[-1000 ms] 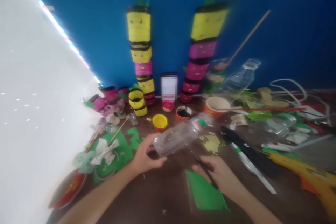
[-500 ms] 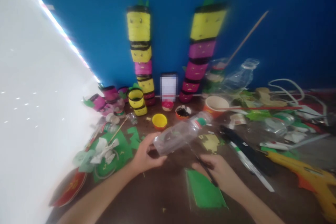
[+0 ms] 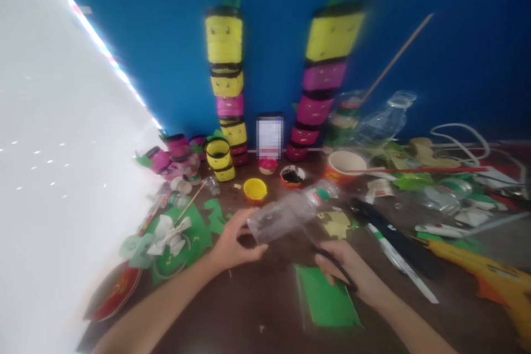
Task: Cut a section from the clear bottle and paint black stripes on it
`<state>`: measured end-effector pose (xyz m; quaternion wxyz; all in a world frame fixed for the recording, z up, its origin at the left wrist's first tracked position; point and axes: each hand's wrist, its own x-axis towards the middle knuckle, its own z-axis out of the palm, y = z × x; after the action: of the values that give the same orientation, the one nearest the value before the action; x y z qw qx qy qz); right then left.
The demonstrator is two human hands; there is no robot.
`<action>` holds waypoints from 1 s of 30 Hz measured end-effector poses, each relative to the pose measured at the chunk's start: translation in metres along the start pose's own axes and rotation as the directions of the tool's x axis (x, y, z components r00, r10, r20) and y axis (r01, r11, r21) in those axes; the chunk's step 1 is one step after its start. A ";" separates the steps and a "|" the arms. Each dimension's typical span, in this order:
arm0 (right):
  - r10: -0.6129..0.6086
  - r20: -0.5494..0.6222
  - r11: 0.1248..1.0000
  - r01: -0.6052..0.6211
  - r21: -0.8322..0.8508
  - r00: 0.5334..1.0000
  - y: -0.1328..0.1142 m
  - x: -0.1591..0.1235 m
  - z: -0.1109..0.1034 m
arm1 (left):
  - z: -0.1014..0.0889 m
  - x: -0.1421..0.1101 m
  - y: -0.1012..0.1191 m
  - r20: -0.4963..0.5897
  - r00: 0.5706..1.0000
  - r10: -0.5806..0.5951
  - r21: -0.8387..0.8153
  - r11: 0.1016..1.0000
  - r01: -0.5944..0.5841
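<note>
So we're gripping the clear bottle [image 3: 290,211] by its base with our left hand [image 3: 234,243], neck running far-right, while our right hand [image 3: 346,268] is pinching black scissors [image 3: 334,263] just below it, over the table [image 3: 257,298].

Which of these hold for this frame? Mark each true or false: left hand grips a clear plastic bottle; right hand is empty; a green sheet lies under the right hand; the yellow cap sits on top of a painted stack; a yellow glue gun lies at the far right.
1. The left hand grips a clear plastic bottle. True.
2. The right hand is empty. False: it holds black-handled scissors.
3. A green sheet lies by the right hand. True.
4. The yellow cap sits on a painted stack. False: it rests on the table.
5. A yellow glue gun lies at the far right. True.
</note>
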<state>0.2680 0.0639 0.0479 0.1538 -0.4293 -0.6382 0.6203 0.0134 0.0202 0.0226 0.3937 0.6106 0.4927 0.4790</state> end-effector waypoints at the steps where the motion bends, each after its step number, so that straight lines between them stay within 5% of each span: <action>1: -0.002 0.000 1.000 0.002 -0.012 1.000 0.000 0.000 -0.001 | 0.000 0.000 0.000 0.002 1.000 0.009 0.016 1.000 -0.009; 11: -0.130 0.040 0.991 0.128 0.032 0.991 0.002 -0.006 -0.006 | 0.003 -0.001 0.001 0.044 0.996 -0.075 -0.154 0.985 0.081; 20: -0.075 0.021 0.991 0.073 0.109 0.997 -0.004 -0.015 -0.008 | -0.002 -0.002 0.002 0.018 0.997 0.078 0.114 0.990 -0.080; 30: -0.026 0.119 0.999 0.029 -0.022 0.992 0.005 -0.010 0.005 | 0.002 -0.004 0.005 0.041 0.997 -0.060 -0.175 0.982 0.067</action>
<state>0.2716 0.0527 0.0455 0.1189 -0.3844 -0.6596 0.6349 0.0166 0.0153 0.0264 0.4700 0.5659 0.4604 0.4968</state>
